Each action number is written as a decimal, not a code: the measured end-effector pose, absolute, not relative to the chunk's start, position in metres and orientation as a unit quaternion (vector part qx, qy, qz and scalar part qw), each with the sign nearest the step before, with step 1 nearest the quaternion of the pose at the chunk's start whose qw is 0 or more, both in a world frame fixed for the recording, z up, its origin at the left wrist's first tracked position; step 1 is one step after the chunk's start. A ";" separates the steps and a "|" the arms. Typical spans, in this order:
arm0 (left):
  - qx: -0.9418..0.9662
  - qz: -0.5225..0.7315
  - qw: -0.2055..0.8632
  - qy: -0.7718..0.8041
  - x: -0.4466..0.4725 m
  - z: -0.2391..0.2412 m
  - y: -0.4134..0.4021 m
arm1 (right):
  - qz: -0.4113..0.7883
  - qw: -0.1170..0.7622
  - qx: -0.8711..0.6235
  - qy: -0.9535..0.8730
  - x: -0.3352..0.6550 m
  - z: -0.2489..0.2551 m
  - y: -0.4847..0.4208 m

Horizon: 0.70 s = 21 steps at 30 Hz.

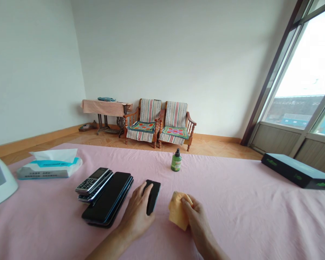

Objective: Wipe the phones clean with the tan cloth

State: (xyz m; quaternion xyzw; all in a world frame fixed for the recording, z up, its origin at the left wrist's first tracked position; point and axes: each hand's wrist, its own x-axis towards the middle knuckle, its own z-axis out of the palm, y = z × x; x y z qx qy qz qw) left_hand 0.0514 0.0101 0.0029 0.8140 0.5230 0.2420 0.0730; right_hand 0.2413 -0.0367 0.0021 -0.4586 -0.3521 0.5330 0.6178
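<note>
My left hand (139, 209) rests over a black smartphone (154, 195) lying on the pink cloth, thumb near its lower end and fingers along its upper left part. In my right hand (199, 216) is a folded yellow cleaning cloth (178, 212), pinched between thumb and fingers just right of the phone. A green spray bottle (176, 161) with a black cap stands upright beyond both hands. To the left of my left hand lies a stack of dark smartphones (111, 196), with silver-edged keypad phones (93, 180) piled against its left side.
The pink tablecloth (233, 209) covers the surface. A tissue pack (50, 168) lies at the left, beside a white curved object (0, 180) cut off by the frame. At the right is a black box (298, 171). Two wooden chairs (176, 119) stand by the wall.
</note>
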 end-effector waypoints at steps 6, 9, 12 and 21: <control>0.810 0.235 0.093 0.530 0.038 0.008 0.011 | 0.532 0.615 -0.466 -0.349 0.240 0.001 -0.034; 0.808 0.199 0.087 0.548 0.039 0.012 0.009 | 0.529 0.614 -0.469 -0.351 0.240 0.002 -0.034; 0.810 0.175 0.075 0.555 0.041 0.016 0.007 | 0.530 0.612 -0.470 -0.353 0.240 0.003 -0.034; 0.830 0.219 0.107 0.502 0.047 0.016 0.007 | 0.532 0.618 -0.448 -0.366 0.242 -0.006 -0.033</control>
